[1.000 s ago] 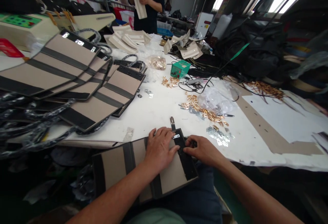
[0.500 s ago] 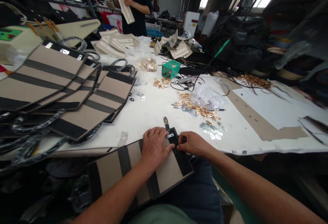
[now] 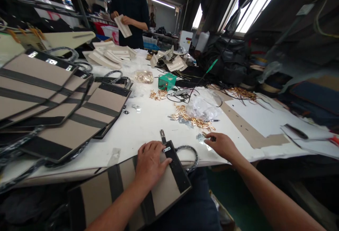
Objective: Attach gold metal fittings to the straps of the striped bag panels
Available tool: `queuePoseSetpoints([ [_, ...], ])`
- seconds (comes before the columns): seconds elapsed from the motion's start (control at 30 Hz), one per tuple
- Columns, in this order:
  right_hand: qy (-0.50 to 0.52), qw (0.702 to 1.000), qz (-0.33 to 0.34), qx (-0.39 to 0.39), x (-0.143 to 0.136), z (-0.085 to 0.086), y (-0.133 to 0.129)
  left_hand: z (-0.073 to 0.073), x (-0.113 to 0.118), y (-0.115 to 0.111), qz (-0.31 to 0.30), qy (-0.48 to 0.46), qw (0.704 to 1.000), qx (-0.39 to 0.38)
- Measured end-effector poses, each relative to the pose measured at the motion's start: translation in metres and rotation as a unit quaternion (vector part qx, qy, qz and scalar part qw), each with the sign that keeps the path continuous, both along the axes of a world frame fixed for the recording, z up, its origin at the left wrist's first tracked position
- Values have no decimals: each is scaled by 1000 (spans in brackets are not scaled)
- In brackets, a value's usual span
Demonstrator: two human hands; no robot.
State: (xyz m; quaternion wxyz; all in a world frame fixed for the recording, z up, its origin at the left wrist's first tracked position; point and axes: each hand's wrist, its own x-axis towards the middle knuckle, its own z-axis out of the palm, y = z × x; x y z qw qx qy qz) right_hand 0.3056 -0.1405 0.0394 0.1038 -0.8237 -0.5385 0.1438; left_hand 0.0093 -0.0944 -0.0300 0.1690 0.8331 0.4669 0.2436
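A bag panel point(image 3: 171, 185) in beige with dark stripes lies tilted over the table's front edge and my lap. Flat on it rests my left hand point(image 3: 150, 164), fingers stretched and thumb apart. By its fingertips a small silver metal plate point(image 3: 167, 149) sits on the panel's black band, and a dark tab with a metal end point(image 3: 162, 136) sticks out beyond the edge. A plastic-wrapped handle point(image 3: 196, 155) loops from the panel's right side. My right hand point(image 3: 221, 144) is at the thin silver plates point(image 3: 200, 137), thumb and fingers curled in a pinch; what is between them is too small to make out.
Gold metal fittings point(image 3: 194, 120) lie scattered beside a clear plastic bag point(image 3: 203, 107). A green box point(image 3: 167, 81) with a cable stands behind. Similar bag panels point(image 3: 100, 100) are piled on the left. Across the table a person point(image 3: 129, 12) holds a beige piece point(image 3: 123, 26).
My right hand has left the panel's black band and moved right to the silver plates. My left hand stays on the panel. The wrapped handle has come into view, and the whole view has shifted.
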Motion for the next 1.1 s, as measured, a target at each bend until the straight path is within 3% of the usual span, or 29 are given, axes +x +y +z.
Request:
queuePoseSetpoints([
  [0.1,-28,998,15,-61,30,-22,-8,-2,0,0,2,-7,1000,-6],
  [0.23,-1,997,31,-72,39,-43,-15,-2,0,-1,1,-17,1000,-14],
  [0.33,-3,996,40,-78,40,-43,-11,-2,0,-2,2,-18,1000,-14],
  [0.47,19,995,51,-83,38,-28,0,-4,0,-3,3,-17,1000,-8],
  [0.57,103,991,29,-75,18,-7,2,-5,-1,-3,0,-17,1000,-11],
  [0.7,291,954,31,-68,-46,10,2,-5,-1,-4,0,-23,1000,-14],
  [0.77,343,934,57,-87,-79,5,5,-4,-2,-4,-3,-25,1000,-15],
  [0.87,345,928,89,-107,-110,-13,12,-2,-3,-5,-6,-25,1000,-17],
  [0.97,312,939,100,-104,-117,-27,16,-2,-4,-6,-12,-26,999,-18],
  [1.1,264,953,113,-100,-115,-29,15,-2,-5,-6,-17,-30,999,-17],
])
